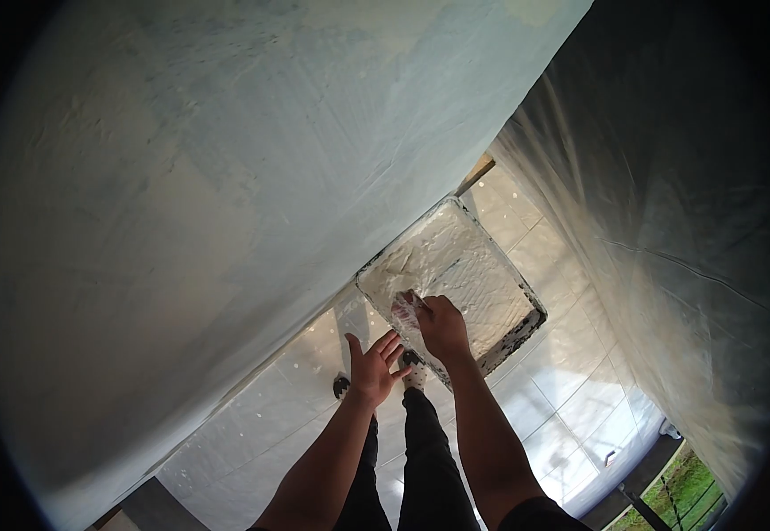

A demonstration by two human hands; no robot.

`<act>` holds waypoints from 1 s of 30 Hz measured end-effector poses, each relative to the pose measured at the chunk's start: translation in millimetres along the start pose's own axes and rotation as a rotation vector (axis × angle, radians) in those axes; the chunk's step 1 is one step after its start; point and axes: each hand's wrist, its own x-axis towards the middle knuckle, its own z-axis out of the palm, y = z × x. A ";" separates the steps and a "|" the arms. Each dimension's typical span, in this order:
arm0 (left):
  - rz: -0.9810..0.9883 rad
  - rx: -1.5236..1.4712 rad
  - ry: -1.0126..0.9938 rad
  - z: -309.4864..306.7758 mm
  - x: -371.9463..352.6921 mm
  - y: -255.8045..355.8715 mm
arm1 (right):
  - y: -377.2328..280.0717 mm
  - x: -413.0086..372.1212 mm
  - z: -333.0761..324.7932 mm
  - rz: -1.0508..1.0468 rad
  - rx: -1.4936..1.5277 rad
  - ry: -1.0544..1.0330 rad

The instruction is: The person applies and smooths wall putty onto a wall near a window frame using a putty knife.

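A large rectangular paint tray (519, 329), coated in thick off-white paint, lies by the foot of the wall. My right hand (443, 329) is closed over its near left part, gripping a small paint-smeared tool (405, 311) with whitish and dark reddish patches. The tool's head is down at the paint, and I cannot tell its exact kind. Just left of the tray's near edge, my left hand (373, 372) is open, fingers spread and nothing in it, its fingertips close to the rim.
A pale, patchily painted wall (225, 177) rises on the left. Translucent plastic sheeting (650, 265) hangs along the right. Paint-spotted tiles (540, 389) cover the floor, where my feet (413, 372) stand close to the tray. Grass (690, 487) shows beyond a dark rail at lower right.
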 end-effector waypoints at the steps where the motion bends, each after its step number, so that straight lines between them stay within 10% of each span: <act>1: 0.001 -0.004 0.000 0.0 -0.1 0.5 | -7.5 4.3 -7.4 0.030 0.014 0.034; 12: -0.002 -0.010 0.017 4.1 -1.7 2.2 | 5.0 31.3 -19.3 0.173 -0.036 0.181; 18: -0.001 -0.016 0.012 4.5 -0.3 -0.3 | 5.4 23.4 -6.2 0.028 0.023 -0.156; 30: 0.005 -0.012 0.016 4.7 -1.1 -1.6 | 2.3 28.4 -16.4 -0.003 -0.012 0.207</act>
